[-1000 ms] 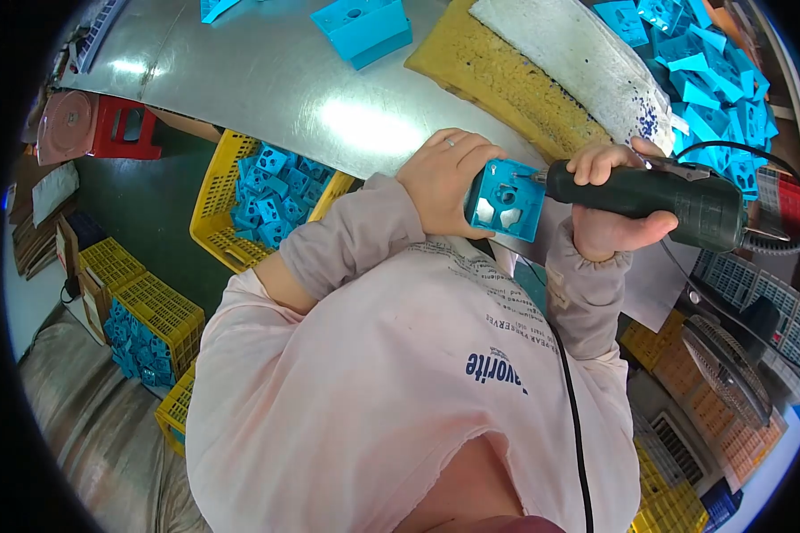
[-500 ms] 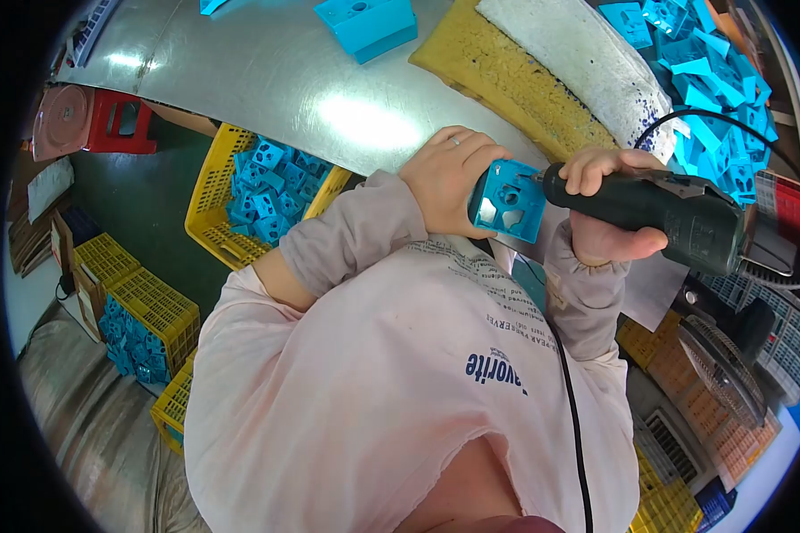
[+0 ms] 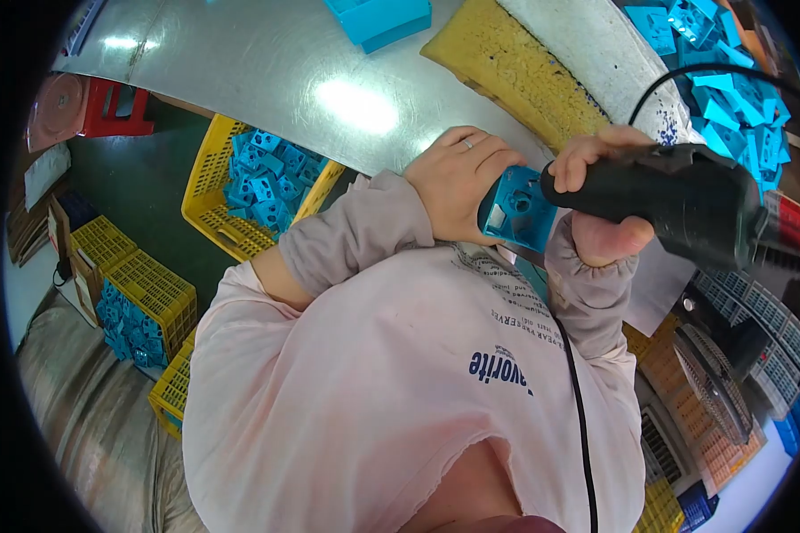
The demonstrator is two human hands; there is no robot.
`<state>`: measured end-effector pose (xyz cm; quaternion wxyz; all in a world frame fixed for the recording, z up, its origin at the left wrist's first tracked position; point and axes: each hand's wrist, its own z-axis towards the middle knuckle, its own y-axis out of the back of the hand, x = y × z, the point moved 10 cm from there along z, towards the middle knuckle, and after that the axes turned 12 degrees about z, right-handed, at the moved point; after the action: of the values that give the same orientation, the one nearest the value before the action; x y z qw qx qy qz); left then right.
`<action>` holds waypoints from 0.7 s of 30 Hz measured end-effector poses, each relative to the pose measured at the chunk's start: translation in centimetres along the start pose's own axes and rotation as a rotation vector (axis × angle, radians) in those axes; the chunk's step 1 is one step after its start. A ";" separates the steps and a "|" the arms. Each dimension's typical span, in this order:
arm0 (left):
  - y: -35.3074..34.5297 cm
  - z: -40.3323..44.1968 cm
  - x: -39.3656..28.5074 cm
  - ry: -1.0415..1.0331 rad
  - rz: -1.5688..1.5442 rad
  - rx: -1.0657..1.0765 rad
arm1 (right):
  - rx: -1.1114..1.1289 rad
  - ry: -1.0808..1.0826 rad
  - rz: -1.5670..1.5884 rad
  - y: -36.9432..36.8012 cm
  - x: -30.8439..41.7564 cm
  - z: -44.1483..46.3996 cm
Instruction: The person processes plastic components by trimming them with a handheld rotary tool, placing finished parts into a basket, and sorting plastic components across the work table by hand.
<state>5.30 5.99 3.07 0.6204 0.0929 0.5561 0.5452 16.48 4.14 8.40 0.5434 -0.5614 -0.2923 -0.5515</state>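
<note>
Compared with half a second earlier, the dark power driver (image 3: 684, 200) had pushed in closer, nose right by the near blue box's right edge, bit now out of sight; that blue box (image 3: 526, 218) had shifted right and tipped a bit too.

Biggest thing around was the shiny metal table (image 3: 249, 80) on the far side. A worn yellow pad (image 3: 517, 71) lay on it, far right of centre. Left, below table level, sat a yellow crate (image 3: 203, 191) full of small blue parts (image 3: 271, 182), and a heap of blue pieces (image 3: 740, 111) filled the far right.

Driver was blurry, right hand (image 3: 603, 238) wrapped around it, thumb along the near side. Left hand (image 3: 458, 186) was clamped on the box's left side, holding it just in front of the chest. Smallest bit: a ring (image 3: 468, 143) on one left finger. Can't tell whether the nose touched the box.
</note>
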 end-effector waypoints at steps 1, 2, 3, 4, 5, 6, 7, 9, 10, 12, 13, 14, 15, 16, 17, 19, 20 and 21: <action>0.1 0.0 0.0 0.000 0.005 -0.012 | 0.029 -0.022 -0.011 -0.1 0.1 0.5; 0.1 0.1 0.0 -0.004 0.003 -0.002 | 0.059 -0.043 -0.021 -0.3 -0.1 0.9; 0.1 0.1 0.0 -0.005 -0.001 0.010 | 0.019 -0.051 0.026 0.0 -0.4 1.1; 0.0 0.1 0.0 -0.004 -0.005 0.022 | 0.000 -0.039 0.045 0.4 -0.5 1.1; 0.0 0.1 0.1 -0.001 -0.007 0.029 | -0.018 -0.025 0.065 0.9 -0.8 1.0; 0.0 0.1 0.2 0.002 -0.010 0.036 | -0.036 -0.012 0.085 1.3 -0.9 1.1; -0.1 0.1 0.2 0.001 -0.014 0.045 | -0.038 -0.004 0.041 1.1 -0.7 0.9; -0.1 0.1 0.1 0.002 -0.007 0.025 | -0.044 0.002 -0.008 0.6 -0.7 0.4; 0.0 0.1 0.1 -0.003 -0.002 0.014 | -0.049 0.009 -0.033 0.6 -0.6 0.2; -0.1 0.1 -0.2 -0.010 -0.002 0.035 | -0.077 0.047 -0.017 1.3 -0.2 0.3; 0.0 0.1 -0.3 -0.014 0.001 0.041 | -0.087 0.068 -0.009 1.8 0.0 0.5; 0.1 0.2 -0.3 -0.016 0.010 0.045 | -0.084 0.092 0.038 2.2 0.4 0.6; 0.1 0.1 -0.5 -0.017 0.016 0.050 | -0.083 0.114 0.084 2.8 0.7 0.5; 0.0 0.1 -0.6 -0.019 0.022 0.054 | -0.082 0.136 0.129 3.5 1.0 0.5; -0.1 0.0 -0.6 -0.015 0.033 0.052 | -0.066 0.200 0.248 4.6 1.0 0.2; -0.3 -0.1 -0.5 0.001 0.057 0.047 | -0.045 0.292 0.260 5.9 2.1 -0.7; -0.2 -0.1 -0.6 -0.005 0.058 0.039 | -0.033 0.334 0.269 6.3 2.6 -1.1; -0.1 0.0 -0.7 -0.010 0.060 0.034 | -0.087 0.363 0.255 6.8 3.2 -1.4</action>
<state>5.51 5.44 3.38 0.6050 0.1230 0.5591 0.5534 23.07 0.33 9.19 0.6276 -0.5082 -0.0924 -0.5825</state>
